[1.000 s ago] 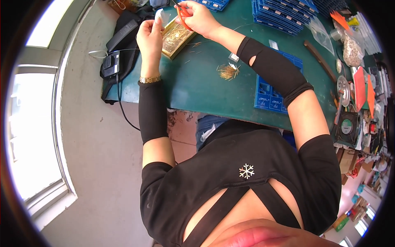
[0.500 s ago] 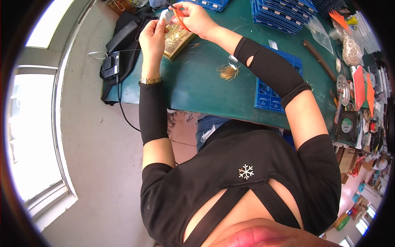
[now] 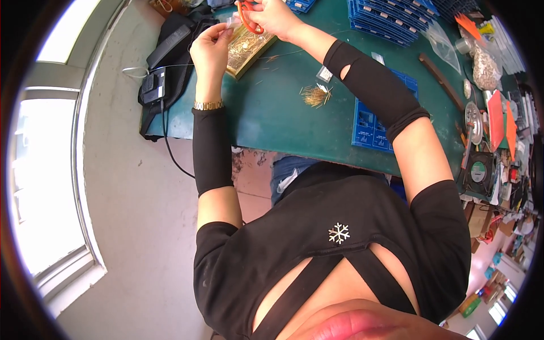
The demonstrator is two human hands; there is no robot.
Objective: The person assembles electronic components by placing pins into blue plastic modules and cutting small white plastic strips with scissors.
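Note:
My left hand (image 3: pixel 209 50), at the far left of the table, is closed with thumb and fingers pinching a small clear plastic bag (image 3: pixel 232 22). Close beside it, my right hand (image 3: pixel 276 20) grips scissors by their orange handle (image 3: pixel 249 22); their blades are out of sight at the picture's top edge. Below both hands lies a shallow yellow-edged tray (image 3: pixel 240 73) holding many thin gold-coloured pins (image 3: pixel 243 50). A loose heap of similar pins (image 3: pixel 315 96) lies on the green table (image 3: pixel 272 122), with a small clear packet (image 3: pixel 324 73) just behind it.
Blue circuit board panels (image 3: pixel 371 127) lie partly under my right forearm, and more are stacked (image 3: pixel 385 22) at the back. A brown bar (image 3: pixel 441 82) and a metal disc (image 3: pixel 473 122) are on the right. At the left edge sits a black corded device (image 3: pixel 153 88).
My right hand has risen slightly toward the far edge with the scissors, whose blades have left the picture. My left hand has shifted slightly, still pinching the bag. More of the tray shows.

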